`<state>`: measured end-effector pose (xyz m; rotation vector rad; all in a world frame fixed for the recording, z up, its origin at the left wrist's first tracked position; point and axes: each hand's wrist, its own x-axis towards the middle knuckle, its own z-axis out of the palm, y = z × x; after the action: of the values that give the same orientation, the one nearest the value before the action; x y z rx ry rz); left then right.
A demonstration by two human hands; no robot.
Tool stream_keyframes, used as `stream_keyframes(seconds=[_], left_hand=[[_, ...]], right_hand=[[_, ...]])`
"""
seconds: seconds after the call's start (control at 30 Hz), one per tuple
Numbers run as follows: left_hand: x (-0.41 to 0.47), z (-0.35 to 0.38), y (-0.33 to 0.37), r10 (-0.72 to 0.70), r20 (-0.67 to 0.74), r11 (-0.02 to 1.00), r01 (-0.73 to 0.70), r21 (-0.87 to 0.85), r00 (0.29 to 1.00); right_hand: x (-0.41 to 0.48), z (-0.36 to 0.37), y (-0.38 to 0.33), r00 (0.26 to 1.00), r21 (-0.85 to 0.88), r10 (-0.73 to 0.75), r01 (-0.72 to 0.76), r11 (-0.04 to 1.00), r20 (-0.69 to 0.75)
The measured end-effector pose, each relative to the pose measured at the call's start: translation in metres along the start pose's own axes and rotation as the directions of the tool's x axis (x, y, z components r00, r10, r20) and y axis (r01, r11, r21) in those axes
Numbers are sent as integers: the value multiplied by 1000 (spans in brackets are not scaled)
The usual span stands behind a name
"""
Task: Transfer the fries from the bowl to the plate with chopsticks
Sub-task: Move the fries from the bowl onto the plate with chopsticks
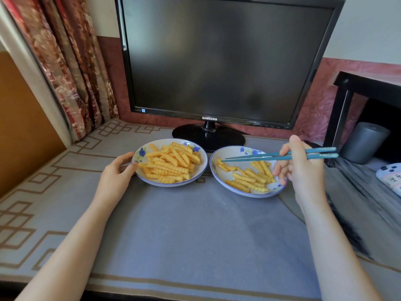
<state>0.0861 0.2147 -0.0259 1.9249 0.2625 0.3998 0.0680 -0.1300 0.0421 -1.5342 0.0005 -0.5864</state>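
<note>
Read the tabletop as a clock face, with 12 at the monitor and 6 at the person. Two bare forearms come in from 7 and 5, cut off at the bottom edge.

The bowl (pixel 141 153), white with blue flowers, sits at about 11 and is heaped with crinkle-cut fries (pixel 171 164). The left hand (pixel 118 172) grips its rim at the bowl's own 9 o'clock, thumb on the edge; the fingers curl behind it, their tips hard to see.

The plate (pixel 230 153), in the same pattern and much the same shape, sits at about 1, just beside the bowl; whether the rims touch is unclear. It carries a thinner scatter of fries (pixel 249 177), mostly from its centre toward 5.

The right hand (pixel 299 168) is closed around a pair of teal chopsticks (pixel 249 159) and hides the plate's rim at 3. The sticks point toward 9, tips close together over the plate's left side beside one fry; whether they touch it cannot be told.

A patterned grey cloth (pixel 195 224) covers the table. The dark monitor (pixel 217 61) fills 12, its top cut off and its base partly behind the bowl. A floral curtain (pixel 71 61) hangs at 10. At 2 stands a black shelf (pixel 368 81) with a grey cylinder (pixel 364 142) beneath; a patterned object (pixel 390 177) is cropped at 3 and cannot be identified.
</note>
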Motion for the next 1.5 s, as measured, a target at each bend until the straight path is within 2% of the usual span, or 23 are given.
stream_keyframes(seconds=[0.4,0.6,0.7,0.83,0.93,1.07,1.27,1.4,1.5], left_hand=[[-1,0,2,2,4,1000,-2,-5,1000],[0,0,1,5,4,1000,-5,1,1000],[-1,0,2,10,2,1000,-10,5,1000],[-1,0,2,16,0,1000,-16,1,1000],[0,-1,1,16,1,1000,-16,7,1000],[-1,0,1,19,-1,1000,-19,10,1000],[-1,1,2,17,-6,1000,-17,4,1000],[-1,1,2,11,-7,1000,-11,-2,1000],[0,1,2,10,-8,1000,-10,-7,1000]], right_hand=[[0,-2,-1,999,-32,32,-32,999,16],[-2,2,-1,999,-55,-1,-1,998,-44],[-6,5,-5,997,-15,-11,10,1000,-80],[-16,12,-17,996,127,-2,14,992,-93],[-24,21,-21,999,163,5,2,987,-41],[-37,38,-19,995,135,8,-21,991,99],[-50,56,-13,950,135,28,-73,988,310],[-53,61,-10,915,135,-8,-51,989,404],[-51,58,-10,909,132,2,-62,989,417]])
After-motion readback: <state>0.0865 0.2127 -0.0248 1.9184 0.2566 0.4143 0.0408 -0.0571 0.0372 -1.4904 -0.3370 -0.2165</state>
